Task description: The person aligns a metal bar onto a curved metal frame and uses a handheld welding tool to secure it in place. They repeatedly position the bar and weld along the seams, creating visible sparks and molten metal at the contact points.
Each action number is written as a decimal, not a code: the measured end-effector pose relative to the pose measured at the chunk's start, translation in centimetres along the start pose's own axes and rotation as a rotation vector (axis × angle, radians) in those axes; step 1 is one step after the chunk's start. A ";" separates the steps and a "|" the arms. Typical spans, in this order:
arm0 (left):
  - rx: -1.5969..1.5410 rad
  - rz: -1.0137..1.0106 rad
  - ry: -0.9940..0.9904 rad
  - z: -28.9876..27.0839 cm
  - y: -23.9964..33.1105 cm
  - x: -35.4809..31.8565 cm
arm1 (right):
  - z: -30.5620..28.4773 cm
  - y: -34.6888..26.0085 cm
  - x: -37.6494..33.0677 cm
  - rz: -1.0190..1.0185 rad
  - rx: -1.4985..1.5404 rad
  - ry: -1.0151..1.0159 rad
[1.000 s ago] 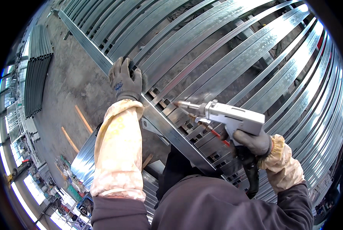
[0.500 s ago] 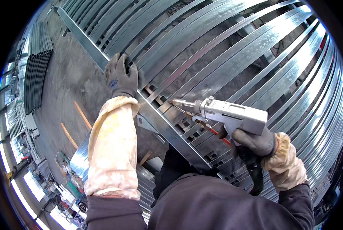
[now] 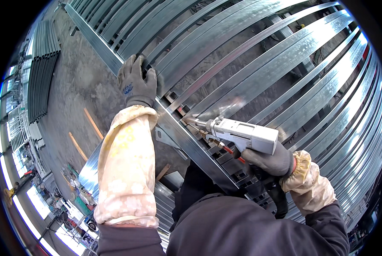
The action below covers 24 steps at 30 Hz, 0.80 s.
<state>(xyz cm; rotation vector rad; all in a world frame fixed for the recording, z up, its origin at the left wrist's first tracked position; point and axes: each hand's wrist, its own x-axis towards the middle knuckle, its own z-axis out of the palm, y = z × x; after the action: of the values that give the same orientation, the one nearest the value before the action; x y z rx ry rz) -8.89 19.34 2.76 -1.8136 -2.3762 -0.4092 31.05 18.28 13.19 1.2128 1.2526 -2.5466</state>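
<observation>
My right hand point(image 3: 271, 163), in a grey glove, is wrapped round the grip of a silver handheld laser welding gun point(image 3: 253, 134). The gun points left, and its nozzle tip sits at the joint between the flat galvanized bars point(image 3: 225, 91) and the long edge rail point(image 3: 191, 143). Below the nozzle runs a thin brass feed tube point(image 3: 214, 140) with a red section. On the rail, further up, my gloved left hand point(image 3: 138, 85) lies with fingers stretched over the metal by the bar ends. It holds nothing.
The bars form a wide grate reaching to the right. A triangular metal bracket point(image 3: 165, 136) juts from the rail. Two wooden strips point(image 3: 92, 123) lie on the concrete floor at left, and stacked dark metal panels point(image 3: 41, 81) stand beyond. A black hose point(image 3: 279, 200) hangs below the gun.
My right hand has brought the welding gun left and slightly down, putting its nozzle at the rail joint. My left hand stays in place on the rail.
</observation>
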 end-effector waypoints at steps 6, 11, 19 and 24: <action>-0.017 -0.013 -0.013 -0.1 0.1 0.1 | 0.0 0.9 0.4 -0.041 0.010 -0.032; 0.008 0.007 0.023 0.0 0.1 0.1 | 0.1 0.8 0.3 -0.073 -0.065 -0.006; 0.026 -0.016 -0.006 0.0 0.2 0.1 | 0.3 0.2 0.1 0.003 -0.051 -0.051; 0.016 -0.015 -0.007 0.0 0.3 0.2 | 0.6 0.4 0.1 -0.055 -0.065 -0.025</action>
<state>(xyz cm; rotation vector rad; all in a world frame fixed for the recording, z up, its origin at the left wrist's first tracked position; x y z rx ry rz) -8.66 19.61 2.91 -1.7950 -2.3921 -0.3847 30.77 17.61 13.11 1.1460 1.3706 -2.5283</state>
